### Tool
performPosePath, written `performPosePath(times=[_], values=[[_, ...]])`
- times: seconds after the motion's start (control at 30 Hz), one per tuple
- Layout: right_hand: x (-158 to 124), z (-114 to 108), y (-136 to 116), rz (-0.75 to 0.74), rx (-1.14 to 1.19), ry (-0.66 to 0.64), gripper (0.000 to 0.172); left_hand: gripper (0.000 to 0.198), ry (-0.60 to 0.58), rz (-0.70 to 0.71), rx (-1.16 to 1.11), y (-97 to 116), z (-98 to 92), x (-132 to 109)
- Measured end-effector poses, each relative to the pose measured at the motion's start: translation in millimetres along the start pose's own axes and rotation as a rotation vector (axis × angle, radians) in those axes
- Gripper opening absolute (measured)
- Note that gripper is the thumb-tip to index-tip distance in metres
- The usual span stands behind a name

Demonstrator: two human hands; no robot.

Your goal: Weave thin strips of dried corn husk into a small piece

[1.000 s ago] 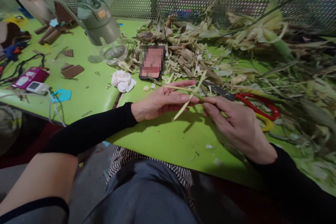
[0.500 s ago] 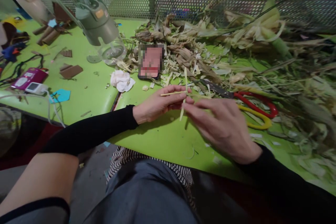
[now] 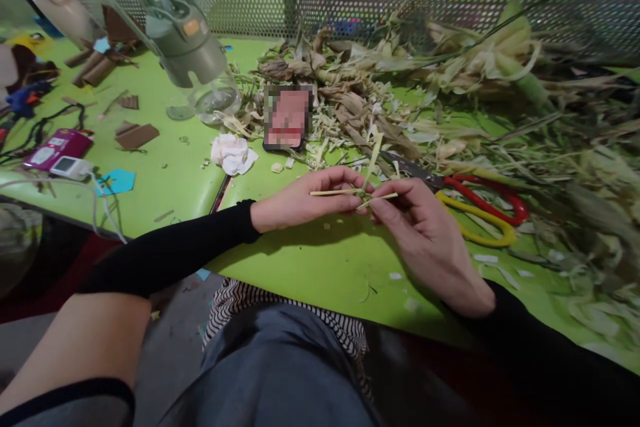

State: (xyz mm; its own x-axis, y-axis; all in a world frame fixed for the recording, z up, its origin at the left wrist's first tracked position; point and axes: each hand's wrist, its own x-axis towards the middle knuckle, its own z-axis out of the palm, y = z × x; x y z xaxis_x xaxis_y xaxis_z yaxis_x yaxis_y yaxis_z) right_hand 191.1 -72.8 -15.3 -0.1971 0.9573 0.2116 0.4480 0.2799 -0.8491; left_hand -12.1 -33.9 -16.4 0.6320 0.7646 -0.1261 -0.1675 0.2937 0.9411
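This looks like a craft workshop, a place for making things by hand, but I can't tell what kind of building it is in. The bright green surface [image 3: 310,273] is messy, with a big pile of dry leaves [image 3: 350,107], big scissors [image 3: 415,173] with red and yellow handles, bits of brown stuff [image 3: 137,136] and a cut piece of blue paper [image 3: 115,181]. Behind it all stands a screen [image 3: 240,0] full of little round holes.

Crossed corn-husk strips [image 3: 362,195], pale yellow-green, held above the desk [image 3: 300,273].
Narrow ends splay from the middle: left, right, and tilting upward.
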Motion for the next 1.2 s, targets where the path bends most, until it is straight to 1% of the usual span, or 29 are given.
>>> performPosePath(times=[0.03, 0.13, 0.2, 0.3, 0.37, 0.43, 0.47, 0.53, 0.6, 0.67, 0.73, 0.8, 0.87, 0.93, 1.0, 1.1, 1.2], values=[[0, 0, -1, 0.044, 0.026, -0.012, 0.016, 0.04, 0.003, 0.008, 0.05, 2, -0.3, -1], [-1, 0, -3, 0.08, 0.041, -0.002, 0.016, 0.04, 0.039, 0.03, 0.136, 4, 1.3, -2], [-1, 0, -3, 0.096, 0.059, -0.01, 0.015, 0.041, 0.069, 0.049, 0.141, 3, 3.8, -2], [0, 2, 0, 0.115, 0.144, -0.02, 0.019, 0.036, 0.133, 0.062, 0.13, -1, 7.2, 0], [1, 4, 2, 0.117, 0.2, -0.011, 0.023, 0.037, 0.182, 0.065, 0.116, -4, 8.4, 1], [1, 5, 2, 0.126, 0.21, -0.027, 0.024, 0.04, 0.218, 0.076, 0.099, -5, 8.7, 2], [1, 5, 1, 0.128, 0.189, -0.043, 0.023, 0.039, 0.229, 0.081, 0.094, -6, 8.7, 3], [-1, 5, 0, 0.092, 0.074, -0.056, 0.019, 0.033, 0.241, 0.086, 0.096, -6, 8.2, 3], [-3, 3, -2, -0.007, -0.116, -0.042, 0.014, 0.026, 0.242, 0.085, 0.112, -7, 7.4, 4], [-4, 2, -1, -0.152, -0.33, -0.031, 0.011, 0.022, 0.241, 0.08, 0.132, -8, 6.1, 5], [-4, -1, 1, -0.313, -0.504, -0.032, 0.014, 0.019, 0.227, 0.061, 0.165, -9, 4.3, 6], [-1, -5, 4, -0.449, -0.613, -0.034, 0.016, 0.015, 0.182, 0.021, 0.202, -10, 2.2, 6], [1, -8, 6, -0.515, -0.641, -0.023, 0.015, 0.014, 0.125, -0.015, 0.252, -11, 0.8, 6], [2, -10, 8, -0.511, -0.599, -0.014, 0.013, 0.013, 0.083, -0.025, 0.312, -10, 0.4, 4], [2, -11, 8, -0.464, -0.525, -0.013, 0.01, 0.01, 0.028, -0.033, 0.351, -8, 1.0, 3], [0, -9, 6, -0.401, -0.434, -0.021, 0.009, 0.009, -0.073, -0.07, 0.324, -6, 2.5, 1], [-2, -7, 4, -0.38, -0.409, -0.011, 0.011, 0.01, -0.106, -0.071, 0.318, -7, 3.8, -1]])
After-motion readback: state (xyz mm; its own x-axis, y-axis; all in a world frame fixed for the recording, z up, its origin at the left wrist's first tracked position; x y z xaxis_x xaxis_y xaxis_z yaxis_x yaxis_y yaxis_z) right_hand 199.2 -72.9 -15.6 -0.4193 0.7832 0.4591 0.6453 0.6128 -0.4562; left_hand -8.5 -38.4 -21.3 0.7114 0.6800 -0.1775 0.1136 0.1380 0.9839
